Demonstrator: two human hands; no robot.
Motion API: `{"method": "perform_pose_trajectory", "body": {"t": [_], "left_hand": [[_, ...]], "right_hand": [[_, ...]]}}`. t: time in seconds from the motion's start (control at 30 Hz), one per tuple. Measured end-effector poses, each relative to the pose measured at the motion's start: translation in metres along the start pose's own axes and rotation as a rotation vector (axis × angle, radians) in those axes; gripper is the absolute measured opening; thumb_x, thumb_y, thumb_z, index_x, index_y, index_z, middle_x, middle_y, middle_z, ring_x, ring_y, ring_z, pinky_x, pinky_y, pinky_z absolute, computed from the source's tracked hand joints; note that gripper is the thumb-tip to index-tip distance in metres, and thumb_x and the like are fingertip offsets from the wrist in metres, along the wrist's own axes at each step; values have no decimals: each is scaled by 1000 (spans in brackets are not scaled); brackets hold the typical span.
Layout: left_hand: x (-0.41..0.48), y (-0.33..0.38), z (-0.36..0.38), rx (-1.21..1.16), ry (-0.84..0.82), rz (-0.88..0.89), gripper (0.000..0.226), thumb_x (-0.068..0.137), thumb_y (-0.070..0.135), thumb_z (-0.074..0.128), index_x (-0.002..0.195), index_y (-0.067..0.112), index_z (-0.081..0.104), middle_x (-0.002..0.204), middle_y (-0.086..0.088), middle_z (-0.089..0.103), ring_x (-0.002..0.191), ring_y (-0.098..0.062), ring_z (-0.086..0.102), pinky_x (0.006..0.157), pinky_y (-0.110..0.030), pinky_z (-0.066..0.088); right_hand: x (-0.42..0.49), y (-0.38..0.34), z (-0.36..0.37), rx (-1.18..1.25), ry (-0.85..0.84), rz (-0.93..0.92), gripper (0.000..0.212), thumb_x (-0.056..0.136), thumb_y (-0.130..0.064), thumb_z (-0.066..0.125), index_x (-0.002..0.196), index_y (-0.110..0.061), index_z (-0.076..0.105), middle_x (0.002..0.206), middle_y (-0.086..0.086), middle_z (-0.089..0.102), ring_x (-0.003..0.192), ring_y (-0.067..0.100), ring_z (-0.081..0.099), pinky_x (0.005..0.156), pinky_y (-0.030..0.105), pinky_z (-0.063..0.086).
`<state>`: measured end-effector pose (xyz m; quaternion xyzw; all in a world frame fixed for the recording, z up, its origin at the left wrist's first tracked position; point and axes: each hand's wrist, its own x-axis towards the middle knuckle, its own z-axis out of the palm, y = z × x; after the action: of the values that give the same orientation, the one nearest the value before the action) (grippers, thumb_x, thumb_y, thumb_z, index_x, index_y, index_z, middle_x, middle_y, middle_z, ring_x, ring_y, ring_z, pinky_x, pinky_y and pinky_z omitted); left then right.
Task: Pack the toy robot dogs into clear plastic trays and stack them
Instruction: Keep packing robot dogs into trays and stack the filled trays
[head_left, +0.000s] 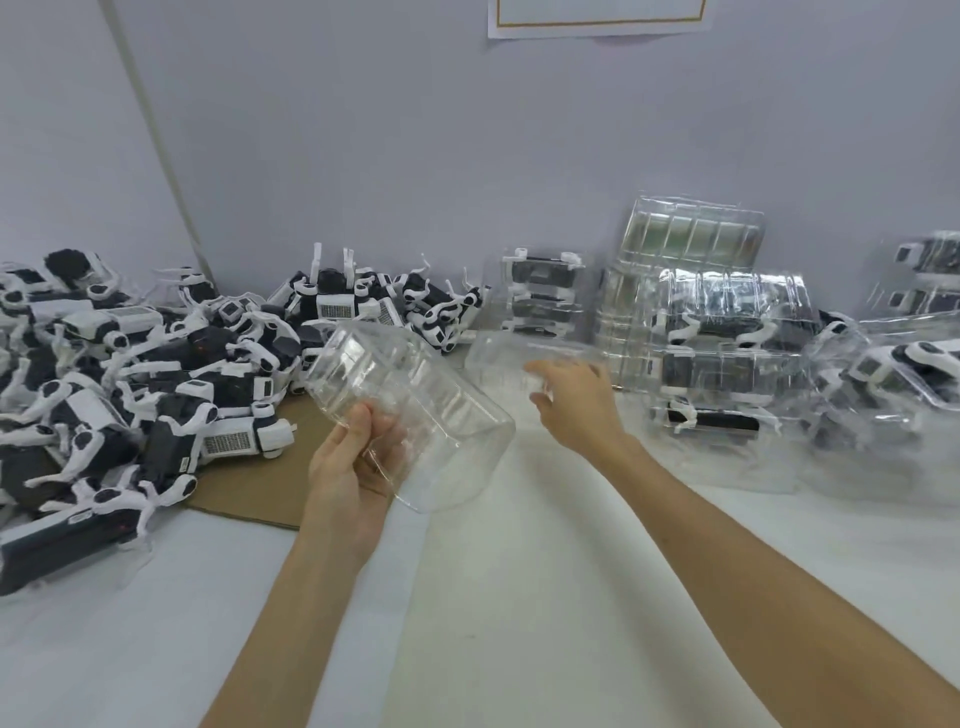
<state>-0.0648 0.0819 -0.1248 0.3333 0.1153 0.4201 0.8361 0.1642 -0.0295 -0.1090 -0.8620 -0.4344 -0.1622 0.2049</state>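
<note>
My left hand (349, 473) grips the near edge of an empty clear plastic tray (415, 410), held tilted above the white table. My right hand (571, 400) reaches out to a second clear tray (511, 358) lying further back; its fingers curl at that tray's edge, blurred. A big heap of black-and-white toy robot dogs (130, 374) covers the left side. Packed trays with dogs inside are stacked at the right (727, 364).
A flat piece of brown cardboard (260, 488) lies under the heap's edge. Empty clear trays (691, 239) lean against the wall behind the packed stack. More packed trays (893, 374) sit at far right. White table surface (519, 597) lies in front.
</note>
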Motion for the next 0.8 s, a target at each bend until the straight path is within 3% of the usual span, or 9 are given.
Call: {"method": "perform_pose_trajectory", "body": {"t": [0.17, 0.23, 0.3, 0.4, 0.47, 0.53, 0.6, 0.67, 0.8], "left_hand": [[4, -7, -4, 50, -31, -73, 14, 82, 26, 66, 89, 18, 76, 89, 2, 73, 80, -14, 73, 70, -26, 60], [3, -10, -3, 67, -35, -86, 16, 83, 25, 65, 90, 17, 78, 91, 0, 74, 82, -15, 73, 73, -28, 61], [0, -12, 1, 106, -59, -93, 18, 84, 25, 63, 89, 19, 79, 91, 0, 75, 81, -16, 74, 70, -27, 61], [-7, -18, 10, 166, -141, -99, 24, 88, 27, 57, 91, 21, 80, 91, -2, 76, 81, -17, 75, 68, -27, 60], [-13, -22, 17, 193, -202, -105, 25, 89, 26, 56, 94, 22, 80, 92, -4, 77, 84, -18, 75, 68, -28, 60], [-20, -26, 24, 208, -255, -110, 25, 89, 26, 57, 99, 21, 79, 99, -8, 77, 93, -21, 74, 72, -28, 59], [-26, -30, 29, 198, -325, -133, 26, 92, 22, 56, 106, 19, 77, 111, -13, 74, 101, -25, 72, 78, -32, 59], [-32, -34, 34, 213, -414, -163, 28, 97, 18, 52, 116, 13, 72, 123, -16, 69, 111, -29, 68, 86, -35, 57], [-40, -45, 39, 286, -534, -208, 35, 103, 18, 46, 133, 3, 57, 132, -21, 63, 126, -34, 58, 98, -40, 53]], "right_hand": [[20, 4, 19, -76, -303, 92, 56, 97, -17, 48, 151, -27, 36, 150, 6, 45, 142, 26, 31, 118, 51, 11], [24, 1, 11, -69, -320, 90, 53, 97, -18, 49, 149, -21, 38, 153, 7, 40, 144, 26, 27, 119, 54, 10], [23, -8, -5, 171, -239, 142, 46, 100, -20, 50, 145, -18, 44, 149, 6, 46, 140, 25, 37, 116, 47, 24], [3, -30, -36, 695, -51, 200, 19, 101, -20, 52, 111, -16, 68, 109, 2, 71, 101, 16, 66, 86, 29, 49], [-24, -43, -58, 865, -32, 152, 22, 101, -25, 53, 90, -17, 71, 80, -1, 73, 71, 9, 68, 63, 15, 48], [-57, -49, -71, 918, -67, 89, 23, 97, -38, 57, 87, -22, 71, 75, -3, 72, 64, 9, 67, 56, 12, 46], [-87, -51, -72, 883, -86, 66, 19, 91, -45, 66, 90, -26, 70, 79, -6, 72, 68, 10, 68, 58, 15, 48], [-109, -51, -66, 929, -49, 82, 12, 87, -32, 76, 93, -25, 68, 81, -5, 73, 74, 11, 69, 65, 19, 51], [-133, -48, -52, 1021, 58, 129, 21, 84, -11, 78, 97, -20, 64, 87, -2, 74, 83, 15, 72, 76, 32, 56]]}}
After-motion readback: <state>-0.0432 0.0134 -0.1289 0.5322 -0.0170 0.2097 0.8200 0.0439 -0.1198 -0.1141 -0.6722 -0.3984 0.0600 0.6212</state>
